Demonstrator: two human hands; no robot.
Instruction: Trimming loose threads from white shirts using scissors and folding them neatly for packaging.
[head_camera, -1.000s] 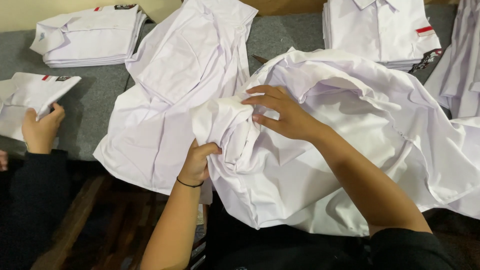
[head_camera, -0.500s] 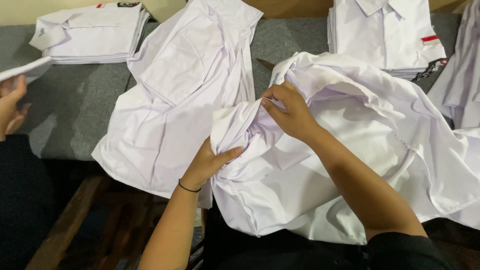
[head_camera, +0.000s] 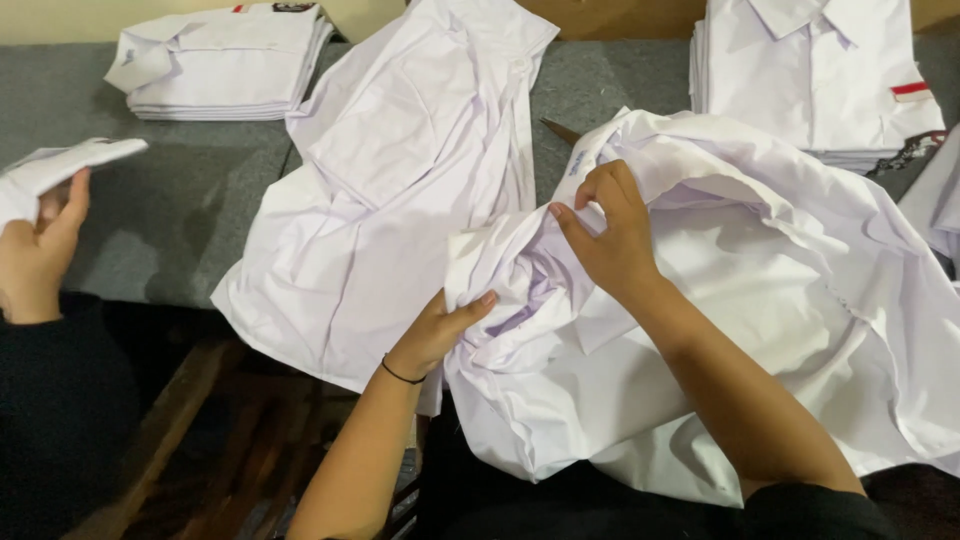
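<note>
Soft, light, floppy shirt (head_camera: 700, 330): left hand (head_camera: 440, 335) and right hand (head_camera: 610, 240) both closed, pinching bunched cloth; best gripped at seams.

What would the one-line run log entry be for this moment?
left hand: grips crumpled white cotton shirt | right hand: pinches its folds | surface: grey felt table

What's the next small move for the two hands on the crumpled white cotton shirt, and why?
Probably draw the hands apart to pull the bunched cloth flat. The left hand grips a gathered fold of the crumpled white cotton shirt from below, and the right hand pinches it from above; the fabric between them is wadded, with the rest spread loosely over the grey table.
</note>
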